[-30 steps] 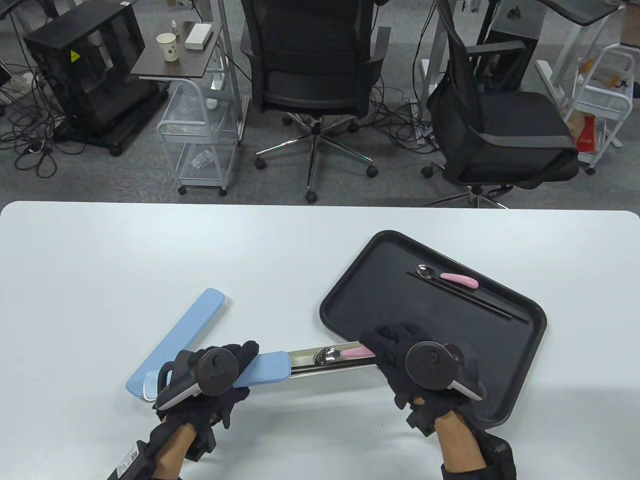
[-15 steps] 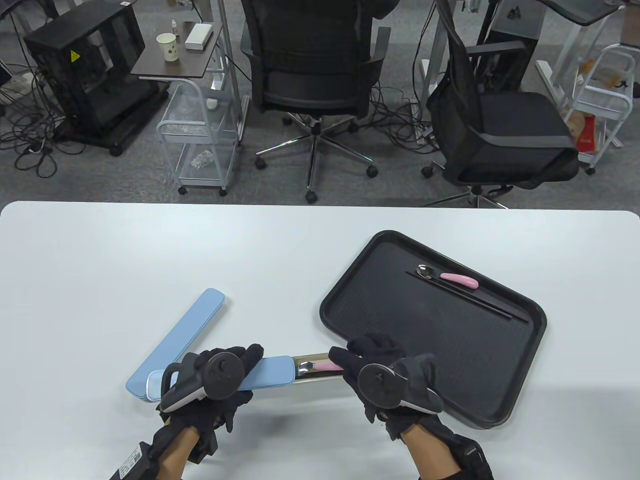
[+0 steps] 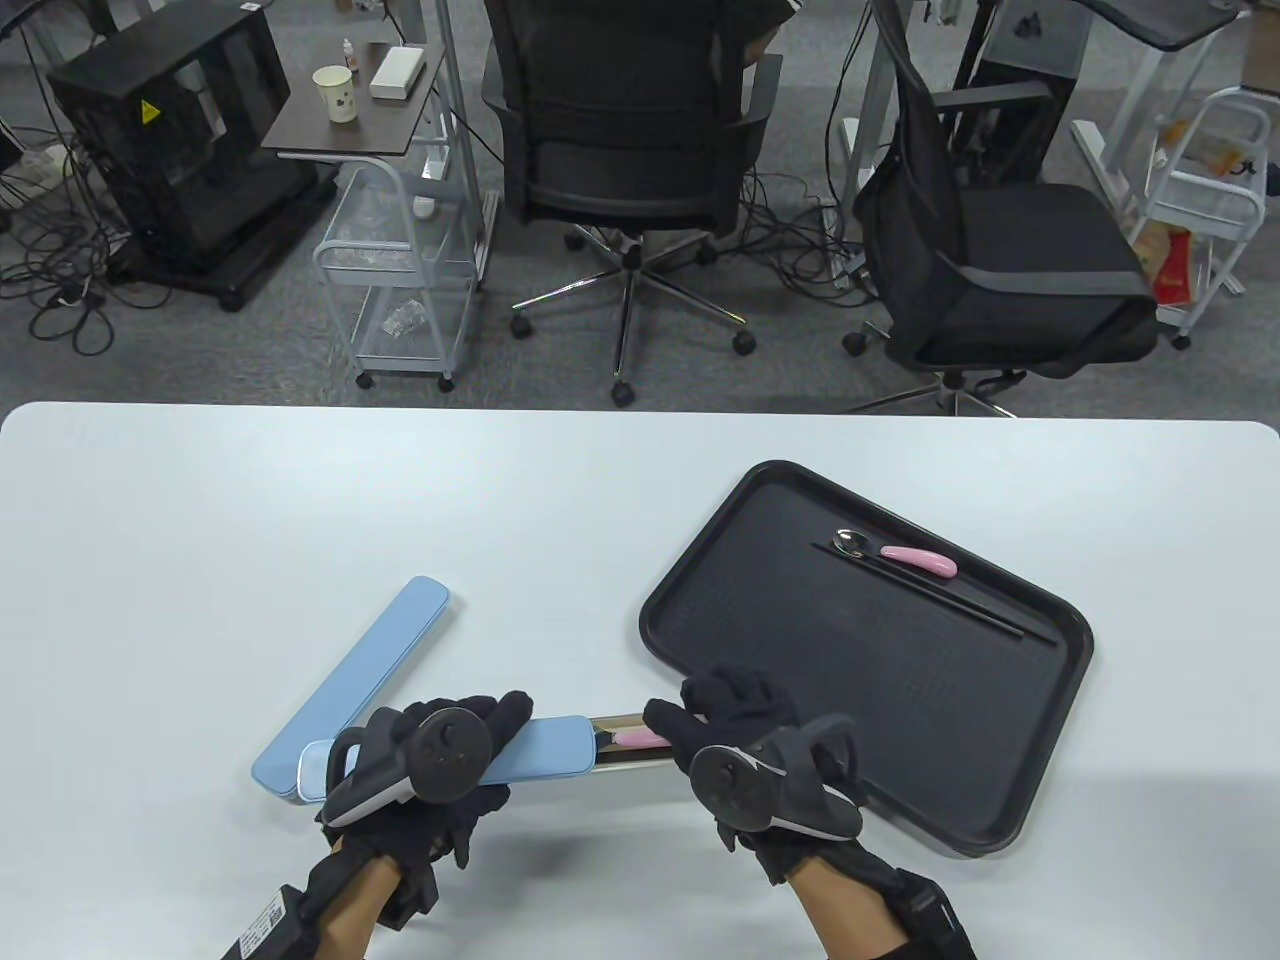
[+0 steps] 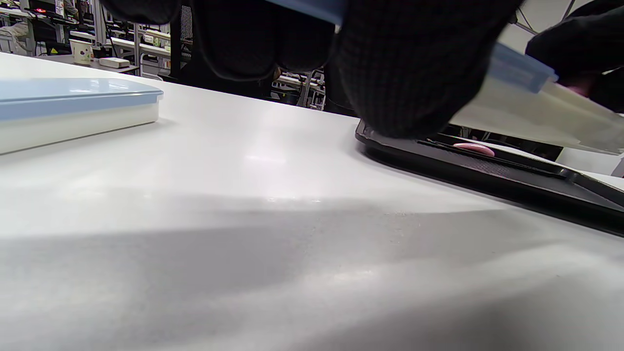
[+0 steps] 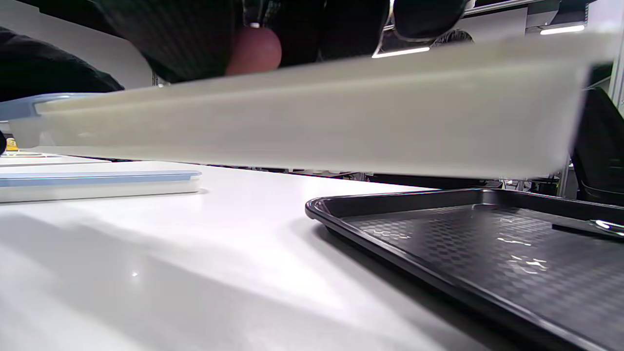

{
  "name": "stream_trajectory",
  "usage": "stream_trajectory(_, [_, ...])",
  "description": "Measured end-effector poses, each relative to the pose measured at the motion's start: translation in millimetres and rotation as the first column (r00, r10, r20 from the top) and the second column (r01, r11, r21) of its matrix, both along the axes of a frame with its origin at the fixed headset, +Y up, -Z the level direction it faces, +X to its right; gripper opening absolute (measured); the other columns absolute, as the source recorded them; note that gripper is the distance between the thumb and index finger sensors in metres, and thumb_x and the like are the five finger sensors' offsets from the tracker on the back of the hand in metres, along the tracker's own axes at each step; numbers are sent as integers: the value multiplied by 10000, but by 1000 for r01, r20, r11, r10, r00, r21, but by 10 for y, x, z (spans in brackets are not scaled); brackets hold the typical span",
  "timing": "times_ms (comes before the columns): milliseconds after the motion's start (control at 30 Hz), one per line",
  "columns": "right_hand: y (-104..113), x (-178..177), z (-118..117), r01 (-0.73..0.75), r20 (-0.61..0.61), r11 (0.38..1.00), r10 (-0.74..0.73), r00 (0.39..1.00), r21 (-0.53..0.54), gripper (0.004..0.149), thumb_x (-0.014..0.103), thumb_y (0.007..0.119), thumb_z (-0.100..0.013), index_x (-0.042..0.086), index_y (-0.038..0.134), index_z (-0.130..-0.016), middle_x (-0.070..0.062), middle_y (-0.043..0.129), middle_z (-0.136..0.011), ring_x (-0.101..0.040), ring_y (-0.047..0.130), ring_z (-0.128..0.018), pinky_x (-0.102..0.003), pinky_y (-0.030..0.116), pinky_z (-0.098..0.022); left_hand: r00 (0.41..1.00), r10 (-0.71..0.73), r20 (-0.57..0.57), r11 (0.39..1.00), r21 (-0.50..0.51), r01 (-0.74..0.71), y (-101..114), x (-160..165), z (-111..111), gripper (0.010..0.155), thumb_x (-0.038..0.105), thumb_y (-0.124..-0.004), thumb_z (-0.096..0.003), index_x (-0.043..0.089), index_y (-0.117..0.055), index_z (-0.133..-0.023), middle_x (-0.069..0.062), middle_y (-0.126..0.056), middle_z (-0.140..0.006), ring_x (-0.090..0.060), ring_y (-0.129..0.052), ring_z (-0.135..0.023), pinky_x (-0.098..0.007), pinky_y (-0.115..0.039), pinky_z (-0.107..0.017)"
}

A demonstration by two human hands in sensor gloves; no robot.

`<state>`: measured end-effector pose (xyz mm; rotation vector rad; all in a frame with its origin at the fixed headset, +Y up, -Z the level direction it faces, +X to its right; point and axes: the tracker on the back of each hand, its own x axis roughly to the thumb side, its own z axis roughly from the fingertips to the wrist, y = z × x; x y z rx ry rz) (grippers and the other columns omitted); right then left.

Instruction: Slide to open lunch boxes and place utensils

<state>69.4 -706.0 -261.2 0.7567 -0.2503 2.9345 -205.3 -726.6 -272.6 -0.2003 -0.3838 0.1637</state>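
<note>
While both hands hold it | lunch box [image 3: 545,748]: blue lid, partly open

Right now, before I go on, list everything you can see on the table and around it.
closed utensil box: one, blue lid, lying diagonally on the table's left side
held utensil box: one, blue lid over a silvery base, lifted off the table between both hands, partly slid open
pink-handled spoon in box: one, only the handle shows
tray: one, black, right side of table
spoon on tray: one, pink handle, far part of tray
chopsticks: black, beside that spoon
table: one, white
office chairs: two, black, behind table
paper cup: one, white, on back side table
left hand: black glove, grips lid end
right hand: black glove, holds base end
</note>
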Motion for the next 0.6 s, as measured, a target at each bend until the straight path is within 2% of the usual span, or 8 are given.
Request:
stream_trajectory(267, [15,47,-21,21,18,1000,-21,1000,-11,530,398,784,-481,391,635,-990,-62,599,-1041,-366,565,-990,-578,506,-723,1000,2,-4,1000,0,-2,-4,-10,-5,823,395,-907,-384,335,-429,-1051,-25,-558,-1056,-332,-656,-930,-663,-466,-714])
stream_trajectory(433, [3,212,-99,72,83,996,-67,994,-61,603,463,766,-481,362,554,-1036,-91,533,-1081,-387,524,-1010,-584,496,-723,1000,7,-20,1000,-1,-7,0,-57,-24,822,395,-908,-384,334,-430,-1050,-24,-560,-1056,-332,-656,-930,-663,-466,-714])
stream_trajectory(600, [-42,461,-210,151,178,976,-123,976,-158,703,539,743,-475,334,445,-1078,-148,449,-1115,-431,463,-1026,-603,469,-723,999,20,-46,1000,-9,-20,-12,-126,-54,823,392,-909,-383,334,-432,-1050,-24,-560,-1056,-333,-656,-930,-664,-463,-714])
